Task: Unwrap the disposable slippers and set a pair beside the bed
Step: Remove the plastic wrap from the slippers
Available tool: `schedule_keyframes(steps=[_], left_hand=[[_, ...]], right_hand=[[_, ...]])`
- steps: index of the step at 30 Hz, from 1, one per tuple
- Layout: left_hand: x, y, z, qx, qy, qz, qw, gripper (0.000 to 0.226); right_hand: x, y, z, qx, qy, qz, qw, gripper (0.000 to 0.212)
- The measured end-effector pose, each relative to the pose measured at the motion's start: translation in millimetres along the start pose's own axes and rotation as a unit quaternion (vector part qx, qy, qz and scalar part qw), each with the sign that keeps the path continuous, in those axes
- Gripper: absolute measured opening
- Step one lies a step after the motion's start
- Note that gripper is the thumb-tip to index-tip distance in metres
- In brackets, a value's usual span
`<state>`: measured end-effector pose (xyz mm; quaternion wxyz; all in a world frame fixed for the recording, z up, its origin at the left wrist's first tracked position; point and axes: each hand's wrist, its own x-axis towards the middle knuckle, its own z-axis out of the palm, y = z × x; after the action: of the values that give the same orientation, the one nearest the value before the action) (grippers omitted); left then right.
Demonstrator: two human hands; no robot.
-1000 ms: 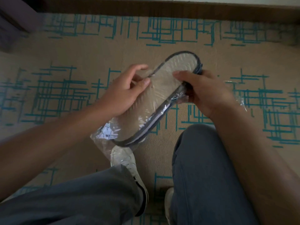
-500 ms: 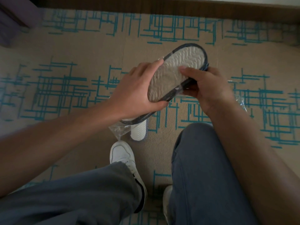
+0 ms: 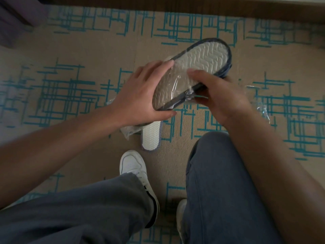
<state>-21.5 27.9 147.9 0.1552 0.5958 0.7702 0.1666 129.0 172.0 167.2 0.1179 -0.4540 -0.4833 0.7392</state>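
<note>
Hands (image 3: 139, 95) (image 3: 219, 95) grip slipper (image 3: 198, 60) edges above carpet (image 3: 70, 55).

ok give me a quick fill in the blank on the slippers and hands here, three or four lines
1. The held slipper is turned so its ____ faces the camera.
2. Clear plastic wrap covers the heel half of it, while the toe end is ____.
3. The left hand and the right hand grip it from ____ sides.
4. A second slipper lies on the ____ below the left hand.

Missing words: sole; bare; opposite; carpet

Glossy crinkled plastic wrap (image 3: 173, 85) over the slipper (image 3: 198, 62), ridged matt sole; carpet (image 3: 88, 53) matt, short-piled, wooden skirting (image 3: 175, 4) behind
</note>
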Motion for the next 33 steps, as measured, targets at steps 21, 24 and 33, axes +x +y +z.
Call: schedule_keyframes(steps=[21,24,33], left_hand=[[-8.6,-51.2,-2.3,-0.086,-0.001,-0.061,0.994,0.069],[-3.7,-62.0,-6.0,-0.038,0.003,-0.140,0.989,0.052],[29.3,-32.8,-26.6,-0.390,-0.035,-0.264,0.882,0.017]], right_hand=[[11.8,-6.6,-35.1,0.276,0.158,-0.051,0.947,0.019],[9.1,-9.3,-42.7,0.317,0.166,-0.086,0.930,0.020],[5.0,-7.7,-13.8,0.144,0.021,-0.070,0.987,0.007]])
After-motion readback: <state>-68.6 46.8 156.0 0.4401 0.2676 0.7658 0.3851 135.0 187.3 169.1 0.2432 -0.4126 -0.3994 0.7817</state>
